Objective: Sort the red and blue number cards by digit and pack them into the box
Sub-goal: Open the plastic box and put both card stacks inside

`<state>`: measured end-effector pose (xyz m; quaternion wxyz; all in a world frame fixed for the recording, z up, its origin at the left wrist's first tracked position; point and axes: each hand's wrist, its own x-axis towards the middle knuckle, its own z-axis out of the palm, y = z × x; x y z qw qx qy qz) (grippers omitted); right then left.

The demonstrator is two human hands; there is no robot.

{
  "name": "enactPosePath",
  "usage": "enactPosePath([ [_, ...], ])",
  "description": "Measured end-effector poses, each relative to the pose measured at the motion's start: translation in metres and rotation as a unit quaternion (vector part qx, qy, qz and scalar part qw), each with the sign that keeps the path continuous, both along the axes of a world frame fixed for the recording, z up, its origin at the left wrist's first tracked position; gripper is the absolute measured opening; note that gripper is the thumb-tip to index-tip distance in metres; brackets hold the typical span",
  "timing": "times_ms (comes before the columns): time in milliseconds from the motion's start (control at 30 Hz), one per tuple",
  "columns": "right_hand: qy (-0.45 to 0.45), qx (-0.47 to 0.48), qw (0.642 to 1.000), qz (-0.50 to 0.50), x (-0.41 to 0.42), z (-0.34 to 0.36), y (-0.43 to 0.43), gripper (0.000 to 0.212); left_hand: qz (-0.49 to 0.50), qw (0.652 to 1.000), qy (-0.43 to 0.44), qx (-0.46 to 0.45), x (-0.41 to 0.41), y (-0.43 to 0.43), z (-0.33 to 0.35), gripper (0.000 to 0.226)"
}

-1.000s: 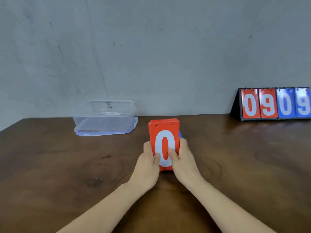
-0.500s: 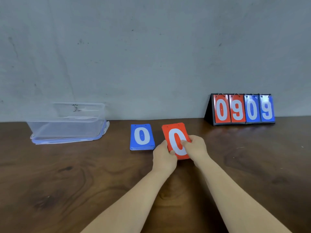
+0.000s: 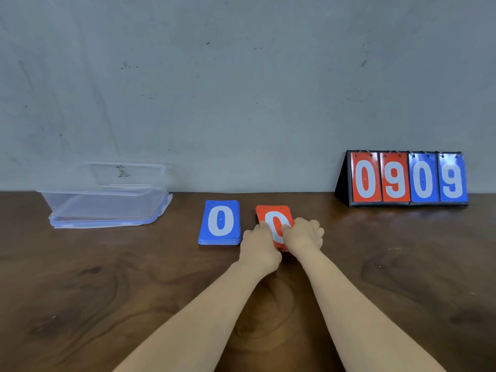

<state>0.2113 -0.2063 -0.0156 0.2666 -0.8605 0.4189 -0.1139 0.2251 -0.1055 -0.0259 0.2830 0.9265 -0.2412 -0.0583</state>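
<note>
Bare forearms (image 3: 214,304) run to a bare left hand (image 3: 259,244) and right hand (image 3: 304,237).

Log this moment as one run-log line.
phase: sorting | left hand: grips red stack | right hand: grips red stack | blue stack: flat, left of red | box: far left

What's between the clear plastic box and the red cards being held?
Head view: a blue card stack showing 0, flat on the table, beside the red cards.

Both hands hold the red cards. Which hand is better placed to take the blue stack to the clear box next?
Probably the left hand: it grips the red stack on the side nearest the blue stack, and the box lies further left. The right hand would have to cross over.
</note>
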Motion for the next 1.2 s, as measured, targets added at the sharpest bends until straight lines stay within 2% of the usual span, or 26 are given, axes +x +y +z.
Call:
enactPosePath([
  [133, -0.002, -0.003, 1.000, 0.010, -0.002, 0.000, 0.000, 0.037, 0.015, 1.000, 0.003, -0.016, -0.002, 0.003, 0.005, 0.043],
  [267, -0.032, -0.009, 0.999, 0.022, -0.006, 0.013, 0.003, 0.046, -0.013, 0.999, -0.011, -0.050, -0.009, 0.026, 0.019, 0.057],
  [433, -0.134, -0.022, 0.987, 0.090, 0.004, 0.041, 0.045, 0.048, -0.013, 0.989, -0.024, -0.144, 0.002, 0.092, 0.055, 0.069],
  [533, -0.214, 0.026, 0.964, 0.156, 0.023, 0.051, 0.091, 0.052, 0.028, 0.978, -0.049, -0.203, 0.022, 0.143, 0.068, 0.059],
  [700, -0.226, 0.156, 0.937, 0.217, 0.055, 0.056, 0.173, 0.063, 0.134, 0.937, -0.082, -0.312, 0.060, 0.246, 0.074, 0.038],
  [800, -0.215, 0.206, 0.930, 0.214, 0.078, 0.054, 0.209, 0.068, 0.206, 0.917, -0.113, -0.321, 0.092, 0.304, 0.071, 0.044],
  [900, -0.209, 0.230, 0.925, 0.217, 0.101, 0.051, 0.235, 0.067, 0.258, 0.912, -0.115, -0.298, 0.130, 0.347, 0.065, 0.061],
  [1000, -0.217, 0.266, 0.913, 0.220, 0.121, 0.045, 0.253, 0.058, 0.297, 0.908, -0.062, -0.290, 0.164, 0.369, 0.059, 0.083],
  [1133, -0.222, 0.286, 0.909, 0.204, 0.141, 0.037, 0.267, 0.070, 0.282, 0.870, 0.093, -0.395, 0.196, 0.384, 0.049, 0.094],
  [1200, -0.213, 0.269, 0.920, 0.191, 0.147, 0.032, 0.269, 0.064, 0.260, 0.868, 0.142, -0.398, 0.209, 0.387, 0.040, 0.108],
])
